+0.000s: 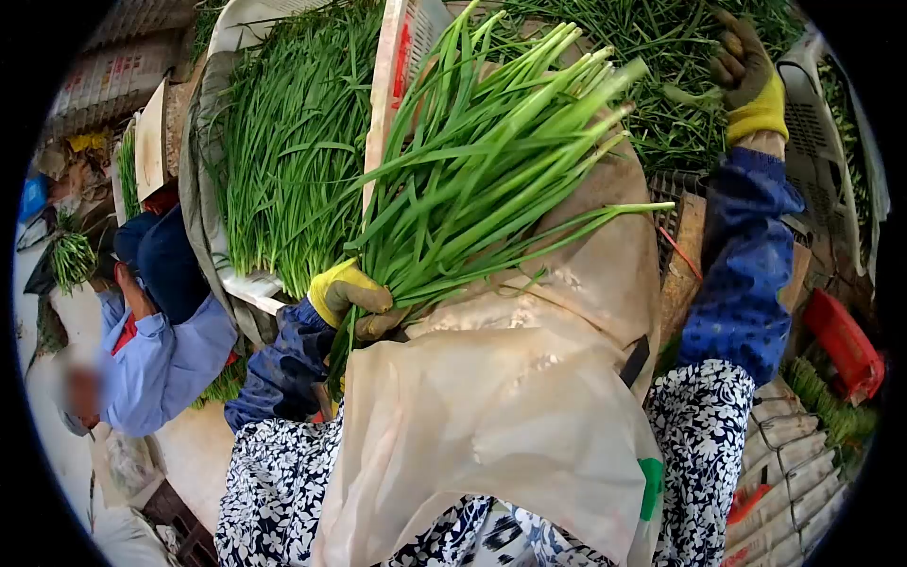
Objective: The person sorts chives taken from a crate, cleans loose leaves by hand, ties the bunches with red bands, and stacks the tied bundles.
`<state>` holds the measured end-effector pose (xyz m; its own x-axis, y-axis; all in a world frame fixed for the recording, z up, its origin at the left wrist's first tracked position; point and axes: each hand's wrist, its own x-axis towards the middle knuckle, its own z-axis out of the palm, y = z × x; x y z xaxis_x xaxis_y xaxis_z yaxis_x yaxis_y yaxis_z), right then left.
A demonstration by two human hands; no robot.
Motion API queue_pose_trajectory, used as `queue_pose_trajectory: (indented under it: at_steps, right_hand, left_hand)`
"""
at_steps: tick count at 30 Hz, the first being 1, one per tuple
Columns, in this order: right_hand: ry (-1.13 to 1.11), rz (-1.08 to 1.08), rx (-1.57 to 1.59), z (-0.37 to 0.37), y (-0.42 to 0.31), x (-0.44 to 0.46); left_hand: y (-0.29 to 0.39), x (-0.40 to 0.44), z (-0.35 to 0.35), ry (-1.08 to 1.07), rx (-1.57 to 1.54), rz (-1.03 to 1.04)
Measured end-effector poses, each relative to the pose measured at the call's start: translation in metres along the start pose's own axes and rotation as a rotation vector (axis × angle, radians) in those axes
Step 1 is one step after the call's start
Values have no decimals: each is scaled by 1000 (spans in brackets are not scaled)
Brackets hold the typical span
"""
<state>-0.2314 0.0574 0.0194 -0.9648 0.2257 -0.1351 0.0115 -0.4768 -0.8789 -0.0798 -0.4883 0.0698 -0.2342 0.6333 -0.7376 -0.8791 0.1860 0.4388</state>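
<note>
My left hand (351, 300), in a yellow glove with a dirty palm, is closed round the leafy end of a bunch of garlic chives (491, 180). The bunch fans up and to the right across my lap, its pale cut ends at upper right. One stalk sticks out apart on the right. My right hand (753, 85), gloved likewise, is over a loose heap of chives (661, 123) at top right. Its fingers are curled, and I cannot make out what is in them. A pale beige apron (491, 406) covers my lap.
Left of the bunch, a lined crate (219, 113) holds densely packed chives (293, 142). A white crate (822, 123) stands at far right, above a red plastic object (844, 347). Wooden pieces (682, 274) lie beside my right sleeve. A person in a light blue shirt (175, 364) sits at left.
</note>
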Motion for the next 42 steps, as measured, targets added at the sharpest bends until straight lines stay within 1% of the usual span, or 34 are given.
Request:
queue_pose_trajectory:
  at_steps: [1, 2, 3, 4, 6, 7, 9, 10, 11, 13, 14, 15, 17, 18, 19, 20, 21, 22, 23, 24, 25, 26, 27, 28, 29, 31, 32, 34, 35, 37, 38, 39, 41, 42]
  right_hand:
    - [456, 27, -400, -4, -6, -2]
    - [391, 26, -762, -38, -1, -2]
    - [285, 53, -1037, -37, 5, -10]
    - [178, 50, -1308, -37, 11, -18]
    - [-86, 119, -1156, 27, 9, -66]
    - [-199, 152, -817, 51, 7, -80]
    - [-189, 200, -436, 94, 11, -98]
    - [-120, 140, -531, 103, 17, -105]
    - [-54, 201, -554, 106, 17, -106]
    - [41, -57, -846, 88, 21, -96]
    - [113, -292, -834, 83, 26, -92]
    - [123, -270, -751, 98, 13, -98]
    - [-123, -393, -890, 136, -9, -115]
    - [-316, -510, -1105, 138, -15, -115]
    - [-517, -633, -1308, 139, -18, -112]
    - [-575, -468, -1408, 134, -17, -112]
    - [-547, -434, -1370, 128, -9, -113]
    - [-459, -142, -1334, 128, -7, -117]
    - [-367, 157, -1286, 139, -8, -121]
    - [-518, -77, -1543, 145, -10, -124]
    - [-526, -71, -1542, 142, -5, -128]
    - [-572, -277, -1652, 135, 0, -127]
    - [-612, -497, -1755, 128, 5, -127]
    - [-605, -448, -1650, 122, 9, -131]
    - [-494, -146, -1484, 118, 13, -137]
    - [-417, -138, -1368, 107, 26, -143]
    - [-411, -137, -1366, 106, 27, -147]
    - [-374, -29, -1241, 102, 30, -154]
    - [-353, 9, -1195, 98, 33, -157]
    - [-329, -5, -999, 85, 47, -163]
    - [-331, -39, -1058, 77, 51, -162]
    - [-332, -74, -1116, 69, 54, -161]
    - [-347, -160, -1261, 82, 48, -163]
    - [-340, -413, -1363, 77, 52, -157]
  left_hand:
    - [1, 1, -2, -37, 16, -43]
    - [-2, 0, 1, -23, -34, -8]
    - [-5, -1, 3, -12, -84, 28]
    - [-17, 0, -6, 54, -48, 37]
    - [-4, 1, 2, 20, -71, 35]
    - [2, 2, 5, 3, -82, 34]
    - [17, 0, 15, -44, 3, -58]
    - [26, -4, 22, -27, 56, -92]
    - [31, -8, 30, -12, 40, -78]
    - [33, -12, 42, 155, 166, -46]
    - [30, -13, 36, 67, 227, -12]
    - [33, -12, 37, 71, 210, 0]
    - [43, -14, 43, 19, 332, -116]
    - [41, -14, 42, 2, 386, -66]
    - [42, -12, 40, 5, 375, -60]
    - [43, -12, 39, -67, 472, 66]
    - [44, -11, 37, -130, 568, 196]
    - [46, -8, 37, 7, 408, -147]
    - [44, -11, 32, 22, 388, -143]
    - [42, -14, 29, -8, 486, -53]
    - [39, -17, 30, -43, 591, 38]
    - [43, -15, 38, 43, 593, 2]
    - [44, -11, 38, 41, 593, 8]
    - [45, -7, 35, -69, 755, 309]
    - [45, -7, 34, -102, 800, 353]
    - [45, -5, 33, -162, 888, 445]
    - [38, -4, 30, -139, 823, 419]
    - [60, -13, 55, 109, 542, 11]
    - [67, -15, 59, 103, 554, -2]
    - [78, -13, 63, 118, 529, -30]
    - [74, -8, 60, 125, 607, 123]
    - [78, -6, 60, 118, 632, 121]
    - [96, -20, 61, 212, 720, 2]
    - [111, -20, 70, 233, 830, 12]
